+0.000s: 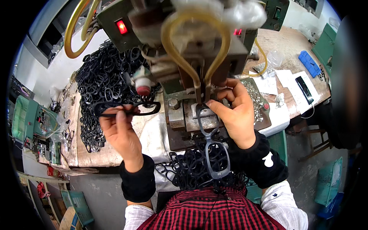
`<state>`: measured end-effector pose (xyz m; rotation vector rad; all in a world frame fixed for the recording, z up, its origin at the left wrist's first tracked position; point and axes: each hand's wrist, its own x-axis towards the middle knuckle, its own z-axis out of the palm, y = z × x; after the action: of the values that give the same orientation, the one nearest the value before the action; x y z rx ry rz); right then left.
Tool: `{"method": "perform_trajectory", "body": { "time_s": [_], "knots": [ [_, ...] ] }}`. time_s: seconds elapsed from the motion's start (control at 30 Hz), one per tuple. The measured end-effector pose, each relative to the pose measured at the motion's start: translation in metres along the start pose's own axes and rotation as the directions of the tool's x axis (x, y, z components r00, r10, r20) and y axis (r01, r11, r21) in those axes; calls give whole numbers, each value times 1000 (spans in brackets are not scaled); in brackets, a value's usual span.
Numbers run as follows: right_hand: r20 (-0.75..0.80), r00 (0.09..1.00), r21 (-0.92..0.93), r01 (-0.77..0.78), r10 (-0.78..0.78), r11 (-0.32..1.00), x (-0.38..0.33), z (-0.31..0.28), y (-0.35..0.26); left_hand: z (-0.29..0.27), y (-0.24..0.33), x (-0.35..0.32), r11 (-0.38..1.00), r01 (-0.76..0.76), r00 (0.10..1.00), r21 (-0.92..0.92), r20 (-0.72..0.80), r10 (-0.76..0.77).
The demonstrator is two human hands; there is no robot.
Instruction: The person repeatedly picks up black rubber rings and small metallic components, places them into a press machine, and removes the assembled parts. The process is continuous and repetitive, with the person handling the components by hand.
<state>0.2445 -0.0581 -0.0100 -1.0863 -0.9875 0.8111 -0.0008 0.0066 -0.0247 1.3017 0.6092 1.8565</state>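
Note:
In my raised left hand point(121, 128) is a black eyeglass frame point(150, 109), pinched between thumb and fingers beside the machine. A second eyeglass frame point(218, 159), greyish and translucent, reaches from under the press machine's point(199, 71) head down toward my apron. My right hand point(237, 111) is closed at the upper end of this grey frame, its thumb tip right by the machine's narrow jaws. The other fingers curl behind the thumb, partly hidden by the machine. Below the jaws lies a metal block point(199, 120) with a bolt next to it.
A big heap of black frames point(109, 88) covers the table's left; more frames point(189, 165) lie at my lap. Small metal parts point(253, 97) fill a tray on the right. Papers, a phone point(304, 90) and a blue case point(309, 63) lie farther right. Yellow hoses point(226, 36) loop over the machine.

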Motion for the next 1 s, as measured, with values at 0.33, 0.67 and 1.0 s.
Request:
{"method": "perform_trajectory", "body": {
  "time_s": [0.33, 0.67, 1.0],
  "knots": [
    [53, 998, 84, 14, -18, 996, -32, 12, -37, 57, 43, 18, 863, -500, 786, 78, 460, 414],
    [48, 938, -940, 158, -342, 301, -21, -113, 60, 70, 18, -26, 545, -839, 261, -12, 868, 422],
    [451, 836, -846, 512, -314, 149, 5, -91, 52, 65, 5, -33, 578, -816, 356, 6, 793, 494]
  ]
}}
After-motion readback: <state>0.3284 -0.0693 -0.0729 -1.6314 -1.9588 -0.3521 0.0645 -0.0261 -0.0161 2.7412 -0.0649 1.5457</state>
